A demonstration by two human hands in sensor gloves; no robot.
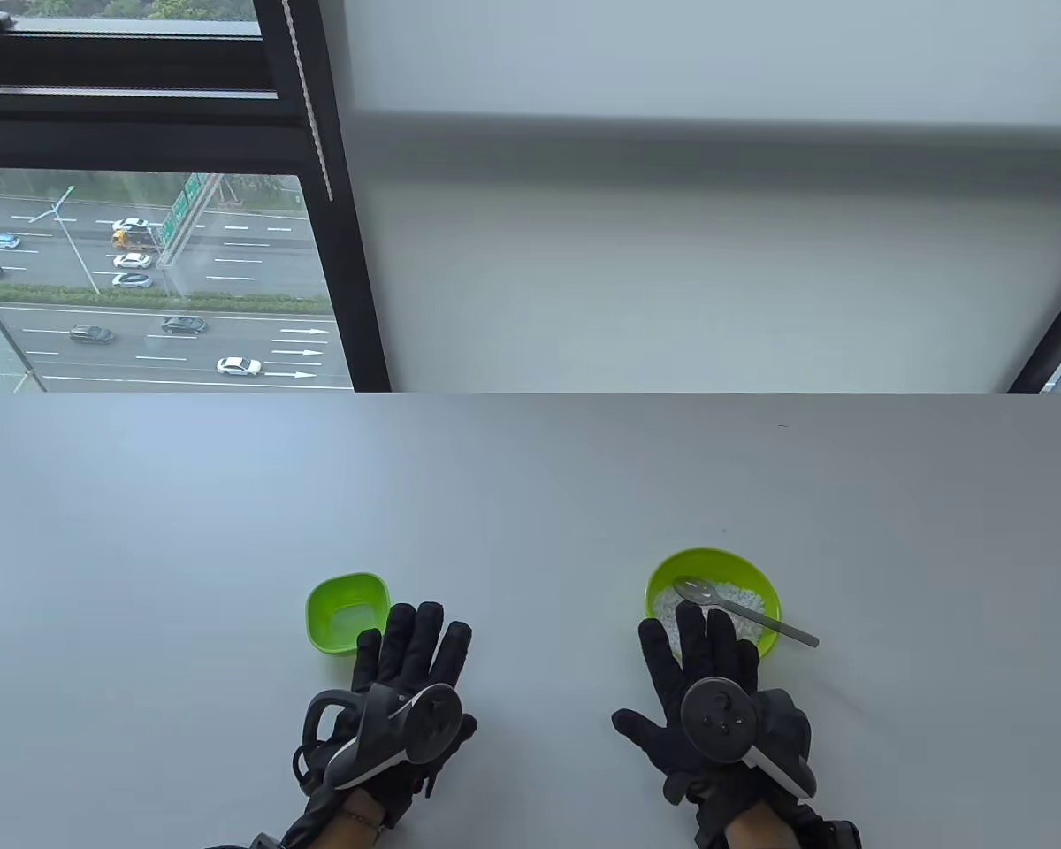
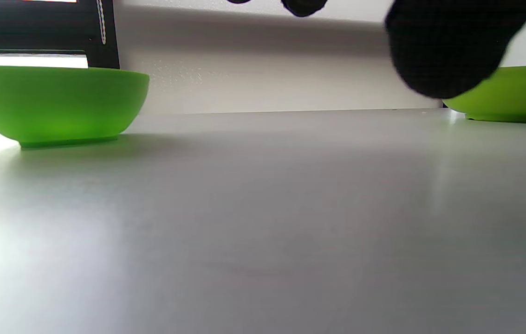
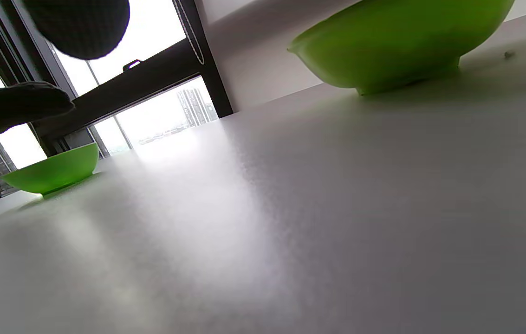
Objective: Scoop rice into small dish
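On the grey table (image 1: 530, 495), the left hand (image 1: 407, 681) is laid flat with fingers spread, holding nothing, its fingertips just beside the small green dish (image 1: 347, 612). The right hand (image 1: 707, 699) is likewise spread flat and holds nothing, its fingertips overlapping the near rim of the round green bowl (image 1: 714, 603) as seen from above. White rice (image 1: 743, 606) is seen in that bowl, and a metal spoon (image 1: 743, 608) is rested across it, handle over the right rim.

High-rise office: bare grey table (image 1: 530, 495), window (image 1: 150, 274) over a highway
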